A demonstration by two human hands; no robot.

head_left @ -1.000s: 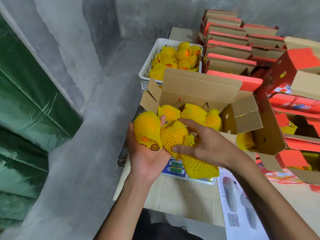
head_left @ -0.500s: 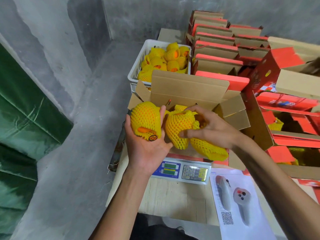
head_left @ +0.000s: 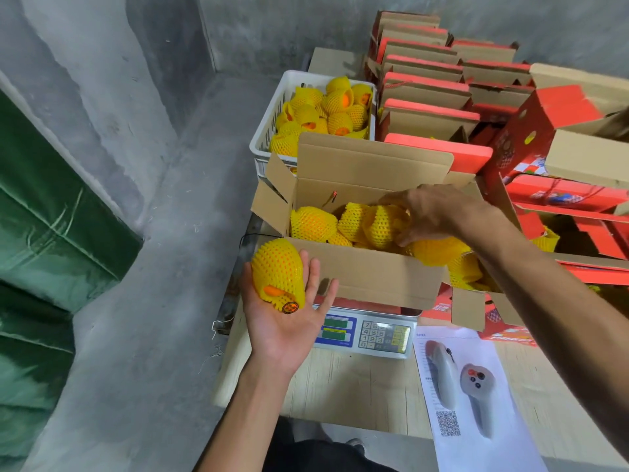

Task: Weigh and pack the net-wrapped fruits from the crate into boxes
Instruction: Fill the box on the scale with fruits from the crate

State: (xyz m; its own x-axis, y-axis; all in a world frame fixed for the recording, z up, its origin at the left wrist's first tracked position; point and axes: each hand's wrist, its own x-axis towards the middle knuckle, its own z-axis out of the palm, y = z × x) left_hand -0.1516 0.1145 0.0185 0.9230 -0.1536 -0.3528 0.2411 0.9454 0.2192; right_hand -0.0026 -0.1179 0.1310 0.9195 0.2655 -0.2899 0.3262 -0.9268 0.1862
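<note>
Yellow foam net covers the fruit in the left hand (head_left: 284, 327), which lies palm up w/ fingers nearly straight, just cradling it, no clamp. That held fruit (head_left: 278, 273) has its long axis running approx 6 to 12 o'clock in the view, tilted a bit toward 1; the open net end, w/ orange skin showing and a round dark sticker (head_left: 290, 307), points to 6, toward the wrist, and the closed rounded end points to 12. It hangs just outside the near-left corner of the open cardboard box (head_left: 367, 277), fingertips close to the box's front wall; can't tell if they touch.

Right hand (head_left: 434, 212) reaches into the box from 3 o'clock, palm down, fingers curled round a netted fruit (head_left: 383, 226) inside. That one's axis sits roughly upright, net mouth facing 12. More netted fruits in box (head_left: 311, 222) fill the floor beside it, axes mixed.

Box sits on a digital scale (head_left: 369, 333) w/ green displays and keypad facing 6. Scale stands on the pale wood tabletop (head_left: 357, 393). At 4 o'clock from the scale lies a printed sheet (head_left: 476, 403) w/ QR code, and two grey handheld controllers (head_left: 442, 376) rest on it.

At 12 o'clock behind the box: white plastic crate (head_left: 269, 131) heaped w/ netted fruits. From 1 to 3 o'clock: stacks of red-and-brown cartons (head_left: 425, 86), some open w/ yellow nets inside.

Grey concrete floor (head_left: 136, 301) at 9; green tarp (head_left: 41, 216) beyond.
</note>
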